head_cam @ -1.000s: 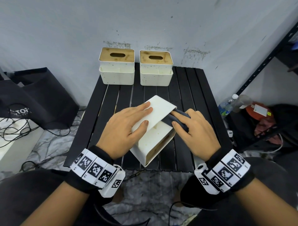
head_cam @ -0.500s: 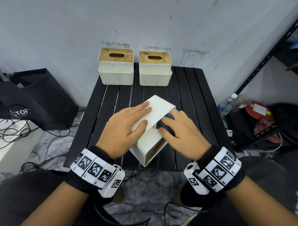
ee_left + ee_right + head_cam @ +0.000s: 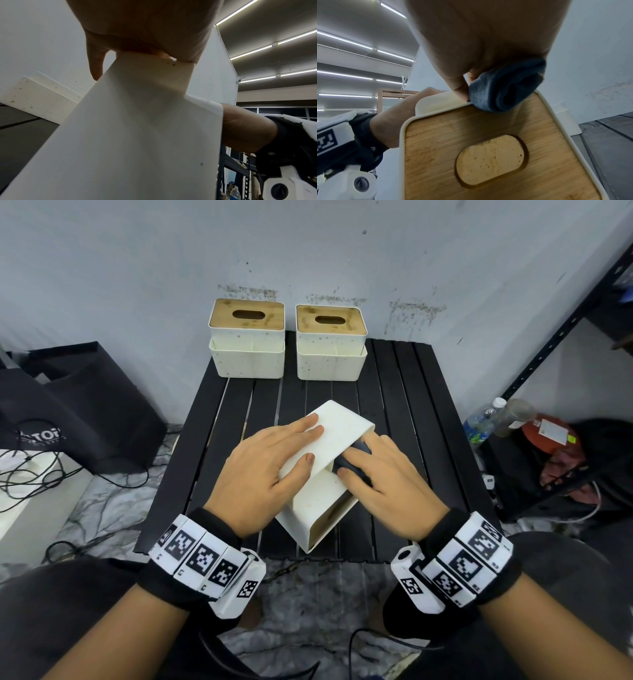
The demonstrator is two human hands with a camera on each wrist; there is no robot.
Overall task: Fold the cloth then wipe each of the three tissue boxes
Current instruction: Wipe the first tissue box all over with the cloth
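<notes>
Tissue box [image 3: 322, 501] tipped on side at centre of black slatted surface [image 3: 394, 392], bamboo lid [image 3: 488, 155] facing person. Left hand [image 3: 267, 474] palm-down on upturned white face, fingers [image 3: 305, 429] straight and slightly spread, pressing box steady; wrist low, forearm angled in from lower left. Right hand [image 3: 383, 484] against box's right side, fingers [image 3: 356, 455] curled around bunched dark grey cloth [image 3: 506, 86], pressing it at lid's top edge. Two other tissue boxes [image 3: 246, 340] [image 3: 330, 344] upright, side by side at surface's far edge against wall.
</notes>
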